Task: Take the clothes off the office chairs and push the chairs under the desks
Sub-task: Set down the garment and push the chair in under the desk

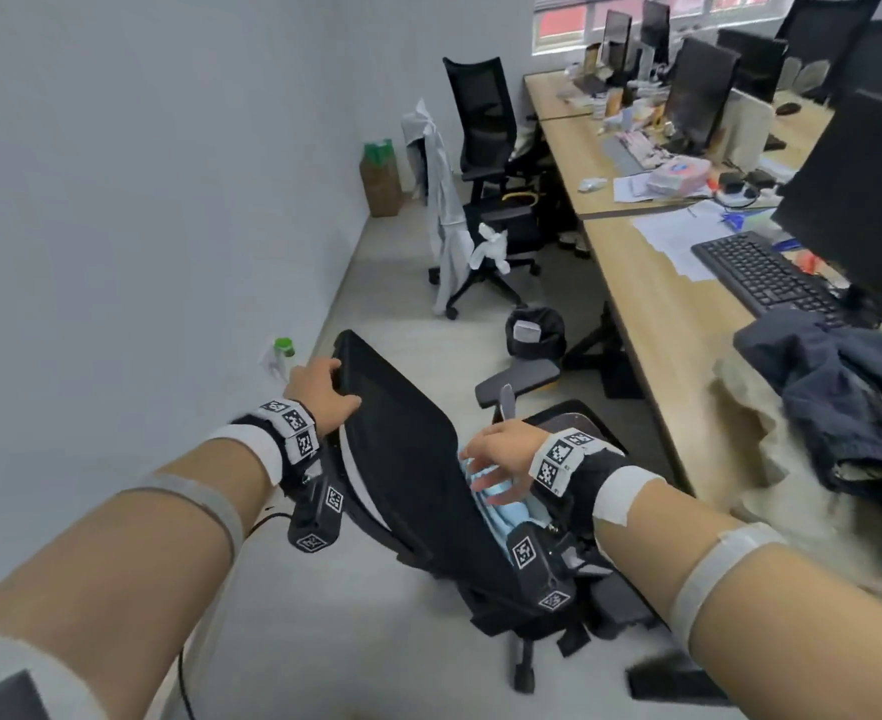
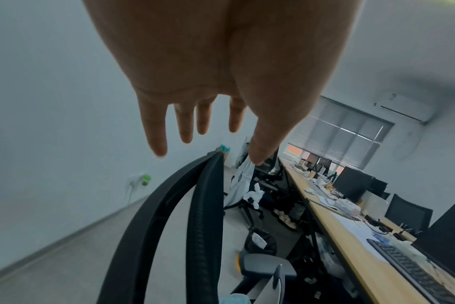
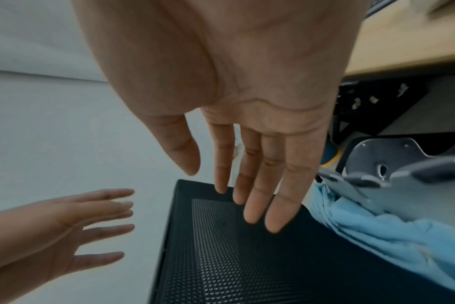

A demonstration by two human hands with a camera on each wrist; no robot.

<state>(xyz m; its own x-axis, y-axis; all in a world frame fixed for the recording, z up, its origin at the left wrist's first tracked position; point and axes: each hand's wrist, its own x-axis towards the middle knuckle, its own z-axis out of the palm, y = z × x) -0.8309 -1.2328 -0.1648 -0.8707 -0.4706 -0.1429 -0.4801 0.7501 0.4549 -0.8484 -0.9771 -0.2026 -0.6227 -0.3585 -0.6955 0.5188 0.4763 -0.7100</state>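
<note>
A black mesh office chair (image 1: 407, 459) stands in front of me, its backrest (image 3: 221, 257) tilted towards me. A light blue cloth (image 1: 506, 511) lies bunched on its seat beside the backrest; the same blue cloth (image 3: 377, 236) shows in the right wrist view. My left hand (image 1: 324, 389) is at the backrest's top left edge (image 2: 205, 216), fingers straight and spread. My right hand (image 1: 490, 454) hovers with straight fingers (image 3: 255, 205) over the mesh, next to the cloth. Further back, a second chair carries a white garment (image 1: 444, 210). Dark navy clothes (image 1: 833, 397) lie on the desk.
The long wooden desk (image 1: 678, 324) runs along the right with a keyboard (image 1: 761, 278), monitors and papers. A black bag (image 1: 535, 332) sits on the floor by the chair's grey armrest (image 1: 519, 379). The wall (image 1: 142, 200) bounds the left; a third chair (image 1: 480, 116) stands farther back.
</note>
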